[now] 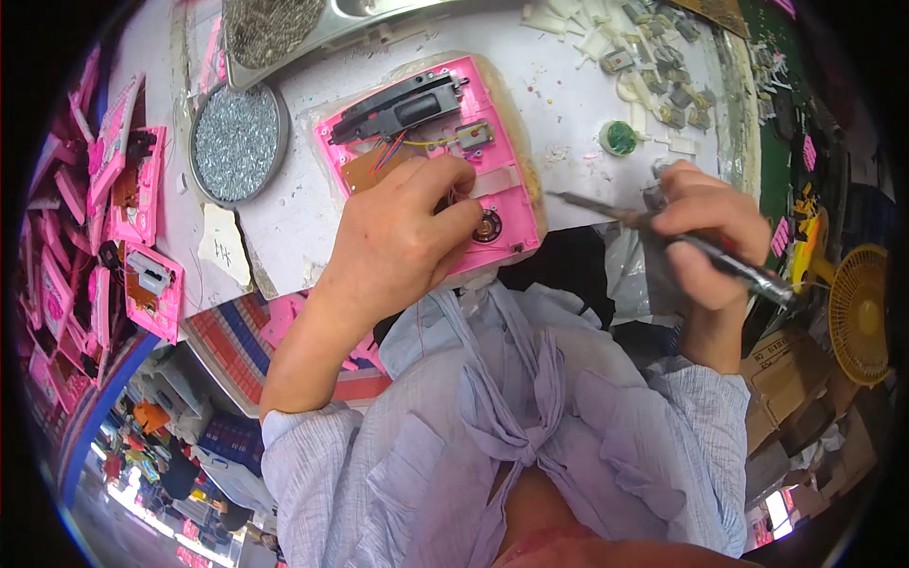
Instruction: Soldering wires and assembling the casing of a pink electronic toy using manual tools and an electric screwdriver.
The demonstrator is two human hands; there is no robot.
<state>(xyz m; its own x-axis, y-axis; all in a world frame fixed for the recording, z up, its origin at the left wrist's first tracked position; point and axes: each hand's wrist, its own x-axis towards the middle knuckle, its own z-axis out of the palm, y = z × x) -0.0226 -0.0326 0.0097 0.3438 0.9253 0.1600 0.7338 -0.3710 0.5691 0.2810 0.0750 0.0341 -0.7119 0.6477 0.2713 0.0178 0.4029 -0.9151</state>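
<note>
A pink plastic casing [521, 204] lies open-side up in front of me. Inside it are a black mechanism [402, 109], a small metal-bodied motor [473, 135], a brown circuit board [369, 168], coloured wires and a round speaker [488, 225]. My left hand [402, 222] is over the casing, thumb and fingers pinched together beside the speaker; what they hold is hidden. Right of the casing, my right hand [710, 222] grips a slim black-handled tool with a metal shaft [597, 206]. Its tip points left and is apart from the casing.
A round dish of small metal screws [237, 142] stands left, below a metal tray [331, 28] of small parts. Pink casings [133, 189] are piled far left. Small motors and white parts [663, 85] lie far right, near a green round container [618, 138]. A yellow fan [857, 312] stands right.
</note>
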